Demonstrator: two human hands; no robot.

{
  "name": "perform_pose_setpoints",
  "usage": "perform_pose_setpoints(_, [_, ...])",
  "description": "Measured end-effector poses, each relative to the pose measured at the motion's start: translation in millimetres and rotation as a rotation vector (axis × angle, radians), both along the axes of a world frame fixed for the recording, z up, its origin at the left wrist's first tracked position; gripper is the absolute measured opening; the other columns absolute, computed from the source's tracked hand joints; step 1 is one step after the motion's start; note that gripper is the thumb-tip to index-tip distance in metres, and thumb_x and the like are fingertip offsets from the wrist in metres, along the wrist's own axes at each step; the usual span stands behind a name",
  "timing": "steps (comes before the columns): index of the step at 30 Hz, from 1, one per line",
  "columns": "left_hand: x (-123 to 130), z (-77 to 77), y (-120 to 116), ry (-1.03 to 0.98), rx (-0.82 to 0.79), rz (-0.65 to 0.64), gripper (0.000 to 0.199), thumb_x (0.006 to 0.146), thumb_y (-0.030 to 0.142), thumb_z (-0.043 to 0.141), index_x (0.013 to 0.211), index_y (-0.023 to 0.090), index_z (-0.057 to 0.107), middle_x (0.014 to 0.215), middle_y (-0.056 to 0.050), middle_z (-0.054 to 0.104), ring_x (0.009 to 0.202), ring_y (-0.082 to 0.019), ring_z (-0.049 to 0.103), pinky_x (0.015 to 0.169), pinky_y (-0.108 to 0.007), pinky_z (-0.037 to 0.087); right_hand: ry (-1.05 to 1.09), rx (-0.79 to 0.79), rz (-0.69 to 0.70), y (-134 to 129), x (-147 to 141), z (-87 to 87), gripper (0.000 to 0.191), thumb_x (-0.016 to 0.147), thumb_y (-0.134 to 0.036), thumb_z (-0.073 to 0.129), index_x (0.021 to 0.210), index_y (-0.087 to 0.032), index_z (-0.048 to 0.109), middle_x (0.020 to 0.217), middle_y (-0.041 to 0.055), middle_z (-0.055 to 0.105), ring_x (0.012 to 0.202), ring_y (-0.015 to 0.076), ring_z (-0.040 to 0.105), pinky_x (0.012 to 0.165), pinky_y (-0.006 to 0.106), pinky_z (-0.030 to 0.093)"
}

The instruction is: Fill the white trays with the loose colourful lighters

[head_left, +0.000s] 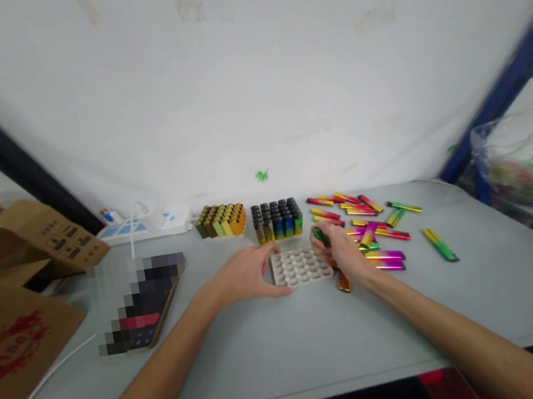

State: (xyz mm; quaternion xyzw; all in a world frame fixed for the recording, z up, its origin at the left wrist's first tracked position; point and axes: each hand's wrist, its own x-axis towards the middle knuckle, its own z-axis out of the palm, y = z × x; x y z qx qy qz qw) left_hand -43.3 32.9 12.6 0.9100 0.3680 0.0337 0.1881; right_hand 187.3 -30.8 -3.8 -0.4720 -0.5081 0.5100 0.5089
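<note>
Tray [301, 267] lies between the left hand [244, 276], thumb and fingers spread around its left edge, and the right hand [342, 249], fingers clenched on a green lighter [321, 236] near its right edge. Beyond the tray stand black-topped lighters [277, 221].

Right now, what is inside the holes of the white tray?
In the white tray, visible holes hold nothing. The left hand spans its left end; the right hand, holding a shiny green item, covers its far right corner, so holes there can't be judged.
</note>
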Motion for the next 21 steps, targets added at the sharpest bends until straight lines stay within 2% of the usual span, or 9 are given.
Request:
perform_pose_setpoints(6, [-0.2, -0.4, 0.4, -0.003, 0.007, -0.008, 0.078, 0.071, 0.074, 0.080, 0.124, 0.020, 0.063, 0.077, 0.002, 0.064, 0.072, -0.023, 0.062, 0.065, -0.031, 0.037, -0.013, 0.018, -0.065, -1.9, -1.9, -0.6, 0.058, 0.095, -0.071, 0.052, 0.060, -0.026, 0.042, 0.054, -0.0061, 0.029, 0.046, 0.0126, 0.023, 0.042, 0.027, 0.017])
perform_pose_setpoints(11, [-2.7, 0.4, 2.3, -0.019, -0.048, -0.002, 0.084, 0.066, 0.079, 0.083, 0.124, 0.020, 0.064, 0.079, 0.002, 0.063, 0.072, -0.023, 0.061, 0.063, -0.030, 0.035, 0.044, -0.026, -0.034, 1.7, 1.0, -3.7, 0.058, 0.096, -0.074, 0.052, 0.068, -0.024, 0.050, 0.057, -0.0066, 0.031, 0.049, 0.0121, 0.023, 0.044, 0.026, 0.018])
perform_pose_setpoints(15, [-6.3, -0.2, 5.0, -0.027, -0.084, -0.016, 0.092, 0.058, 0.078, 0.088, 0.126, 0.020, 0.065, 0.081, 0.002, 0.063, 0.075, -0.024, 0.061, 0.065, -0.030, 0.037, 0.059, 0.061, 0.036, 3.9, 4.3, -5.7, 0.055, 0.098, -0.076, 0.052, 0.087, -0.023, 0.062, 0.067, -0.0043, 0.046, 0.054, 0.0139, 0.037, 0.050, 0.027, 0.031])
perform_pose_setpoints(18, [-8.6, -2.3, 7.7, -0.045, -0.058, -0.026, 0.089, 0.059, 0.075, 0.089, 0.124, 0.019, 0.067, 0.086, 0.000, 0.066, 0.079, -0.024, 0.063, 0.069, -0.030, 0.040, -0.016, 0.137, 0.061, 1.7, 5.4, -2.5, 0.046, 0.101, -0.071, 0.056, 0.100, -0.025, 0.065, 0.081, -0.0012, 0.058, 0.069, 0.0173, 0.054, 0.064, 0.029, 0.046])
perform_pose_setpoints(21, [-9.0, -5.3, 10.3, -0.071, -0.041, -0.018, 0.084, 0.059, 0.075, 0.089, 0.118, 0.018, 0.069, 0.088, -0.002, 0.068, 0.082, -0.025, 0.065, 0.073, -0.031, 0.042, -0.120, 0.195, 0.067, -1.1, 3.7, 3.0, 0.040, 0.099, -0.063, 0.066, 0.109, -0.025, 0.065, 0.093, 0.0013, 0.063, 0.086, 0.0201, 0.062, 0.075, 0.031, 0.052])
